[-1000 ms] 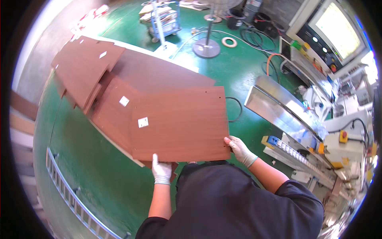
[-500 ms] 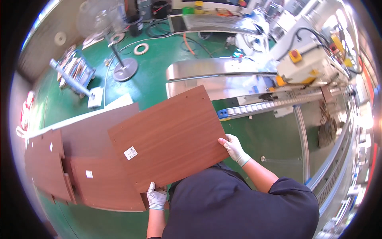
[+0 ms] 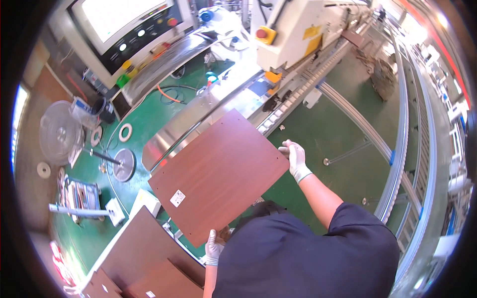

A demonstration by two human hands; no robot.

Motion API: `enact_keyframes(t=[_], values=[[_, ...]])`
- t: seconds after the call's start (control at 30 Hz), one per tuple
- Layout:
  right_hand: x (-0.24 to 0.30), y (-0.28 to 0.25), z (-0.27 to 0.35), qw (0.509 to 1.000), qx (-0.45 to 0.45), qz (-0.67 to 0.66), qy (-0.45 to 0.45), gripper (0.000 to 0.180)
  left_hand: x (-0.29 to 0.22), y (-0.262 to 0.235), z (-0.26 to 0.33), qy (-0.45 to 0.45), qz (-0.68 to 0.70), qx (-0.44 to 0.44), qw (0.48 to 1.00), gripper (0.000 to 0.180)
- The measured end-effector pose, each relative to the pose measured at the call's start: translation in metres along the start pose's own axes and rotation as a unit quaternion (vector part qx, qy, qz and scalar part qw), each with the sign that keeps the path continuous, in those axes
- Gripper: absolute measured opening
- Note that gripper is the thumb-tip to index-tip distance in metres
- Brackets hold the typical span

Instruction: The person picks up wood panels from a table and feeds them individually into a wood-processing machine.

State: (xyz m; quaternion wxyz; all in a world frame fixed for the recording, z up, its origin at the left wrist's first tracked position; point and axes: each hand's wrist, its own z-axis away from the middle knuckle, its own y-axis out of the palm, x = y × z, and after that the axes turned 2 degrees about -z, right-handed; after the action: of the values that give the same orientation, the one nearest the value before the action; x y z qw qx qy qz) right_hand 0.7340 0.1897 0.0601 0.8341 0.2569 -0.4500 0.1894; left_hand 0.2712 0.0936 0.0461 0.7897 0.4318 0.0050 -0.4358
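A flat brown wood-grain panel (image 3: 223, 174) with a small white label (image 3: 177, 198) is held out in front of me, tilted with its right side farther away. My left hand (image 3: 213, 248), in a white glove, grips its near left corner, thumb on top and the other fingers hidden below. My right hand (image 3: 296, 160), gloved with bare fingertips, is closed at the panel's right corner. The panel's far left part overlaps the metal machine table (image 3: 171, 130); whether it touches there I cannot tell.
More brown panels (image 3: 130, 238) lie stacked at the lower left. Beyond the table stands a white machine (image 3: 293, 42) with a red button, beside a roller track (image 3: 298, 94). Metal rails (image 3: 365, 116) run along the right. A round-based fan (image 3: 124, 164) and a cart (image 3: 82, 196) stand left.
My view and body have turned to the right. The held panel has swung away from the stack and now reaches over the machine table. Both hands keep their hold.
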Motion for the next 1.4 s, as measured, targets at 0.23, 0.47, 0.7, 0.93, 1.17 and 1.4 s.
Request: enact_keyframes(t=[0.23,0.47,0.7,0.93,1.17,1.4], values=[[-0.015,0.036,0.05,0.924,0.081,-0.315,0.201,0.056,0.005,0.065,-0.047,-0.047,-0.117,0.031,0.992,0.051],[-0.037,0.05,0.081,0.803,0.34,0.006,0.49,0.057,0.018,0.111,-0.079,-0.128,-0.188,0.109,0.968,0.058],[-0.001,0.056,0.056,0.875,0.296,0.057,0.38,0.064,0.046,-0.054,-0.135,0.007,-0.613,-0.021,0.79,0.033],[0.027,0.053,0.037,0.923,0.222,0.032,0.312,0.057,0.065,-0.116,-0.063,-0.079,-0.561,-0.204,0.799,0.031],[-0.007,0.034,-0.024,0.959,0.081,-0.182,0.202,0.038,0.118,-0.134,-0.035,-0.03,-0.684,-0.202,0.7,0.029],[0.008,-0.005,-0.118,0.917,0.055,-0.36,0.162,0.03,0.121,-0.141,-0.059,0.001,-0.659,-0.183,0.73,0.03]])
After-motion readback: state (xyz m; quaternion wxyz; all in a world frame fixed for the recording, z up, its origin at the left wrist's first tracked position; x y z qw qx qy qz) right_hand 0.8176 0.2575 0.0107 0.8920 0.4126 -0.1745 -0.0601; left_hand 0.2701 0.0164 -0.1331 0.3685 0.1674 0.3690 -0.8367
